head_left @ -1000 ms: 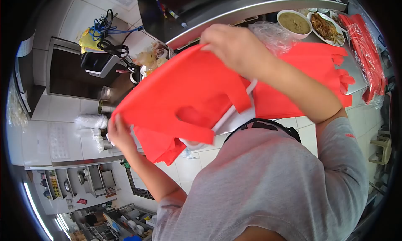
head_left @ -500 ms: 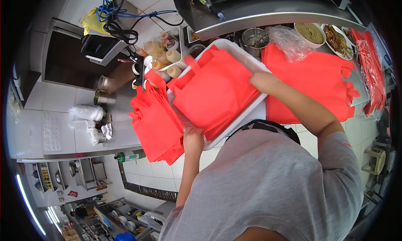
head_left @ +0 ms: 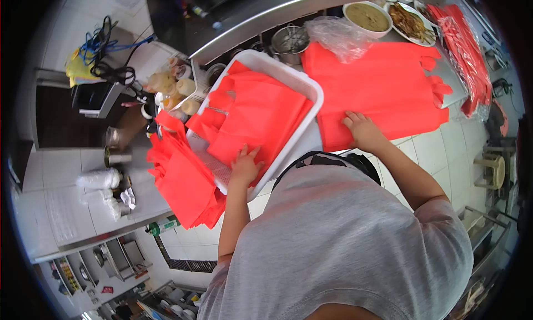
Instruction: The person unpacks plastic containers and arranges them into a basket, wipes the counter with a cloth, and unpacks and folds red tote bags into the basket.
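Note:
Red cloth bags (head_left: 255, 117) lie flat inside a white plastic basket (head_left: 314, 84) on the counter. My left hand (head_left: 246, 164) rests on the near end of these bags, fingers spread. To the right is a flat stack of red bags (head_left: 372, 92), its handles pointing right. On that stack's near left part lies my right hand (head_left: 362, 130), fingers stretched out and gripping nothing. Another pile of red bags (head_left: 186, 178) leans beside the basket on the left, its handles toward the back.
Behind the stack are a crumpled clear plastic bag (head_left: 340, 35), a bowl of greenish food (head_left: 367, 18) and a plate of browned food (head_left: 410, 23). Plastic-wrapped red bags (head_left: 463, 59) lie far right. Squeeze bottles (head_left: 186, 86) and a metal pot (head_left: 290, 44) stand at the back.
My right hand has left the basket's right edge and now lies on the right stack. My left hand has moved onto the bags in the basket. The view has shifted.

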`<state>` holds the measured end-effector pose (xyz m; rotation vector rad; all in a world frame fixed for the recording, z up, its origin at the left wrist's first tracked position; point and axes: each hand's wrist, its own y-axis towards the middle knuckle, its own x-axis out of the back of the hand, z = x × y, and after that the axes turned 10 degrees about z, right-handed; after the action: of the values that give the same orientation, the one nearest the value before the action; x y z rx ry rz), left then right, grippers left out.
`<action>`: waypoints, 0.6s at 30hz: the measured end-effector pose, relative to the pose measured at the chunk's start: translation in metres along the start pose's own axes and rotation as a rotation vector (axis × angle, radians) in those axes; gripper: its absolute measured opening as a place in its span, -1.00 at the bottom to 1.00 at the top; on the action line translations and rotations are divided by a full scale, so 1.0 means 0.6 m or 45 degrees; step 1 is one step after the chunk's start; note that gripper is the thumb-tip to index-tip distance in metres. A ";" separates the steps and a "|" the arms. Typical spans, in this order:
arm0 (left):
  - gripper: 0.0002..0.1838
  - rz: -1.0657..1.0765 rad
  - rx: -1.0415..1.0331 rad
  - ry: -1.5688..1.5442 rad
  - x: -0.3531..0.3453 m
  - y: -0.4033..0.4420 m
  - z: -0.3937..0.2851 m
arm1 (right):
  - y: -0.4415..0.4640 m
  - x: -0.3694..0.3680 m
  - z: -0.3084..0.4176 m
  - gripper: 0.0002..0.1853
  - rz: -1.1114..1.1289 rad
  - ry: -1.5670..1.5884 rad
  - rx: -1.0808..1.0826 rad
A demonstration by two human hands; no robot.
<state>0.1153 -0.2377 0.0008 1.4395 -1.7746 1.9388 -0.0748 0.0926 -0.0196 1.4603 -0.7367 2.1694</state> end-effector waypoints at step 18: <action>-0.66 -0.592 -0.735 -0.620 0.030 -0.112 -0.306 | 0.002 -0.044 -0.103 -0.82 -0.150 0.106 0.381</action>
<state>0.0521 -0.0743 0.0888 1.9440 -1.7368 0.8051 -0.1097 0.1294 -0.0634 1.5004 -0.2973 2.3057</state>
